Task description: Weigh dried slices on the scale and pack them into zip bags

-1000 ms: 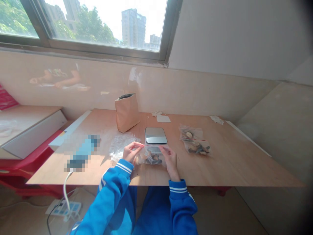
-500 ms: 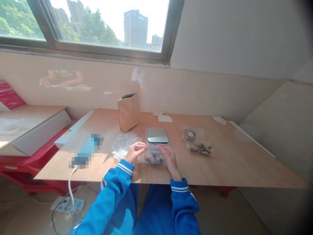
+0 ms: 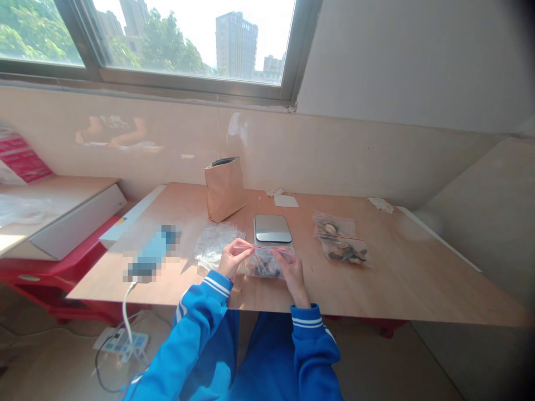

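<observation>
Bright daylight from the window (image 3: 192, 33), upper left — sky blown to white, trees (image 3: 171, 53) washed out. Glossy wall (image 3: 292, 150) shows reflections. Scale (image 3: 272, 229) top has a pale sheen; loose plastic (image 3: 215, 245) glints, dark shadow at its left. Sun patch on the trousers (image 3: 215, 367). Floor (image 3: 363, 362) dim. Wide-angle stretch at the sides, right edge dark and blurred. Pixelated patch (image 3: 152, 253) at left — held bag (image 3: 265, 266) contents too soft to read.
</observation>
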`<state>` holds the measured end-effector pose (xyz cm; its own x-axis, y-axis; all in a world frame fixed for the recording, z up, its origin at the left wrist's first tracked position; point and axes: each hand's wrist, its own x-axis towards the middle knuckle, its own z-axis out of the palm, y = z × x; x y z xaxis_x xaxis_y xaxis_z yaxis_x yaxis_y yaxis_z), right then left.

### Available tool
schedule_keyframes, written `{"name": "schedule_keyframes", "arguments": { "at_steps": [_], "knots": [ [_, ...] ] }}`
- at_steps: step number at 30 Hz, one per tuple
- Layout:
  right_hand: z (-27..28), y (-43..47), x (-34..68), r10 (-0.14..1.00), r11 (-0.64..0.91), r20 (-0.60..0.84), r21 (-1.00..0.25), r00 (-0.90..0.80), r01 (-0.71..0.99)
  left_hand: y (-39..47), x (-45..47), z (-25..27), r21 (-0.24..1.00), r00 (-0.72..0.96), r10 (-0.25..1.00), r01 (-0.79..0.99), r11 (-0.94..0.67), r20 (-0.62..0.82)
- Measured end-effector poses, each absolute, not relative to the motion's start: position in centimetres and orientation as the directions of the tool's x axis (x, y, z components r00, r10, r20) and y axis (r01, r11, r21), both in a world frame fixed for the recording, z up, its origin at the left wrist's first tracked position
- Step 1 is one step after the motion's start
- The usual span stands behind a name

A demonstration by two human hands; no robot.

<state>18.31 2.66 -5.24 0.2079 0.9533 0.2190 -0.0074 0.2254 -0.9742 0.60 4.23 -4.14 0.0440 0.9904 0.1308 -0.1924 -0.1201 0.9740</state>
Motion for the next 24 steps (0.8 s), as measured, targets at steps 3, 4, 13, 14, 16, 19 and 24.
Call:
{"name": "schedule_keyframes", "arguments": {
  "at_steps": [3, 4, 13, 14, 16, 19, 24],
  "knots": [
    [-5.1, 2.6, 18.4, 0.950, 0.232, 0.221, -0.972, 0.219, -0.023, 4.2, 0.8, -4.4, 0.971, 0.075, 0.990, -0.217, -0.101, 0.120],
    [-5.0, 2.6, 18.4, 0.951, 0.235, 0.225, -0.972, 0.212, -0.022, 4.3, 0.8, -4.5, 0.971, 0.090, 0.990, -0.224, -0.087, 0.110],
    [-4.8, 2.1, 18.8, 0.986, 0.166, 0.167, -0.985, -0.007, -0.055, 4.7, 0.6, -4.9, 0.980, 0.148, 0.984, -0.188, -0.070, 0.098],
    [-4.9, 2.1, 18.7, 0.987, 0.161, 0.161, -0.986, -0.003, -0.054, 4.7, 0.6, -4.8, 0.980, 0.144, 0.984, -0.184, -0.073, 0.101],
    [-5.1, 2.3, 18.4, 0.985, 0.172, 0.171, -0.984, 0.023, -0.036, 4.7, 0.6, -4.8, 0.981, 0.135, 0.986, -0.180, -0.076, 0.101],
    [-5.5, 2.6, 18.0, 0.980, 0.179, 0.178, -0.984, 0.083, -0.002, 4.6, 0.7, -4.7, 0.983, 0.111, 0.988, -0.163, -0.085, 0.103],
    [-5.7, 2.6, 17.8, 0.971, 0.183, 0.181, -0.983, 0.154, 0.003, 4.1, 1.3, -4.6, 0.988, 0.042, 0.995, -0.130, -0.083, 0.090]
  ]
}}
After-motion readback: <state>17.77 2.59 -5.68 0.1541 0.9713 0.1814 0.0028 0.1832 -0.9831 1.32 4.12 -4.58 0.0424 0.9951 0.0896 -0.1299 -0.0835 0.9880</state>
